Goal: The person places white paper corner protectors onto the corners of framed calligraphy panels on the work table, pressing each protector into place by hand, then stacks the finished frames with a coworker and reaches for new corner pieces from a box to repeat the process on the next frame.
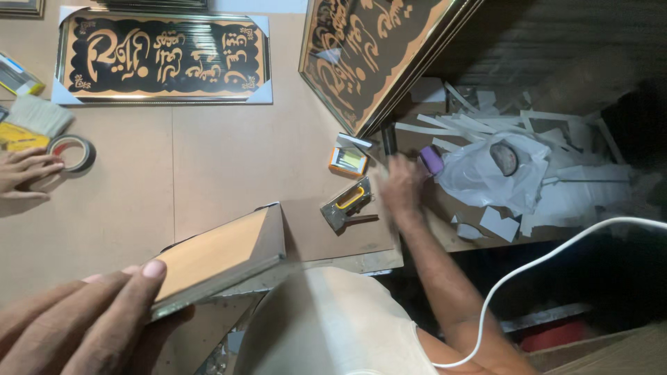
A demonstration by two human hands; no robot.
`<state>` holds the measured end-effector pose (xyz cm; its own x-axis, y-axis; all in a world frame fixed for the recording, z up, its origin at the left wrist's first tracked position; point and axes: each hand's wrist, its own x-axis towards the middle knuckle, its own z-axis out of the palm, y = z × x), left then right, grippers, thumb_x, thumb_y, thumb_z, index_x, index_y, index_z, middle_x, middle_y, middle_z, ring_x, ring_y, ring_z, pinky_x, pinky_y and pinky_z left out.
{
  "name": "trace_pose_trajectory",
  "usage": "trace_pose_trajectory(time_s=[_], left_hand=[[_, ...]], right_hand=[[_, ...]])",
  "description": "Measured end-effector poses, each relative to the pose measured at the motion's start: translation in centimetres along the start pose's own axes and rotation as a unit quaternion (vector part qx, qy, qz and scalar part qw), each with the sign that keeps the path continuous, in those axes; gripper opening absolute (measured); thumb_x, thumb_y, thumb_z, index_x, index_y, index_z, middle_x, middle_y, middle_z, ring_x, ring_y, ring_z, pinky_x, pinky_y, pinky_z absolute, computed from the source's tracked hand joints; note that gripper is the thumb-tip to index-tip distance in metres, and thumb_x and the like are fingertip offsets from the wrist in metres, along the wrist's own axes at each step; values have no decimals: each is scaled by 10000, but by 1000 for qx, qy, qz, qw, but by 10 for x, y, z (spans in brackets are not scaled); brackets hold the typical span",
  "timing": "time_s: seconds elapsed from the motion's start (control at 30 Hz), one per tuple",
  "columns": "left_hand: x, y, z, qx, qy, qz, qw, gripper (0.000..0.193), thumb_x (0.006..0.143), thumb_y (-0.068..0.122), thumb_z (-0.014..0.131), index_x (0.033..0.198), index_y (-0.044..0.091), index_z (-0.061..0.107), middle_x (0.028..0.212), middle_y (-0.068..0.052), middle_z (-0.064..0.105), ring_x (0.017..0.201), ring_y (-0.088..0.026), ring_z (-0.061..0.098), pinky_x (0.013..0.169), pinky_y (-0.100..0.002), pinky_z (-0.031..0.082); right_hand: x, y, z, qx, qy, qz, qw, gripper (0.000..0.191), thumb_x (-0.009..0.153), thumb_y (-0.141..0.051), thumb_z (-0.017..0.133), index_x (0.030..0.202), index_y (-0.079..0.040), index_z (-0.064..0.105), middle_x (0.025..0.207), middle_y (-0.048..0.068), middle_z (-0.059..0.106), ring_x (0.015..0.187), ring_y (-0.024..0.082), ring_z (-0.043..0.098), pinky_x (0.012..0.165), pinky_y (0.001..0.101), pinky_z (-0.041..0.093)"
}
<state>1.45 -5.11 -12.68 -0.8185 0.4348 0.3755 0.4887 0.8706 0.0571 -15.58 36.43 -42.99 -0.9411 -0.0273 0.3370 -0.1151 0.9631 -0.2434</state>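
My left hand (83,323) at the bottom left grips the near corner of a framed panel (215,253), which is tilted with its plain brown back up. My right hand (401,186) is stretched out to the table's right edge and is blurred. It lies beside a small purple object (432,160) and a black cylinder (389,140); I cannot tell if it holds anything. A grey and yellow staple gun (347,203) lies just left of that hand on a brown board (326,236).
A small orange box (347,160) sits above the staple gun. One black and gold framed picture (163,55) lies flat, another (365,55) leans at top centre. Another person's hand (24,173) rests by a tape roll (73,153). White scraps, a plastic bag (486,177) and a white cable (556,255) lie right.
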Motion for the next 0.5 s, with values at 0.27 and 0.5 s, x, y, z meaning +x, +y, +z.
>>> trace_pose_trajectory(time_s=[0.27,0.5], left_hand=[[50,12,-39,96,114,-67,987,335,856,393,819,1087,152,799,890,6,749,813,-198,718,683,-342,486],[70,15,-54,38,73,-68,994,337,819,246,823,1125,124,748,975,-11,727,892,-208,694,757,-383,505]], right_hand=[[-12,119,-4,101,-143,48,983,293,881,-245,828,1147,-132,777,1050,139,768,935,303,733,856,415,558],[7,91,-33,-59,-60,80,993,164,1021,-234,760,1117,-112,811,1031,186,755,923,359,718,911,442,560]])
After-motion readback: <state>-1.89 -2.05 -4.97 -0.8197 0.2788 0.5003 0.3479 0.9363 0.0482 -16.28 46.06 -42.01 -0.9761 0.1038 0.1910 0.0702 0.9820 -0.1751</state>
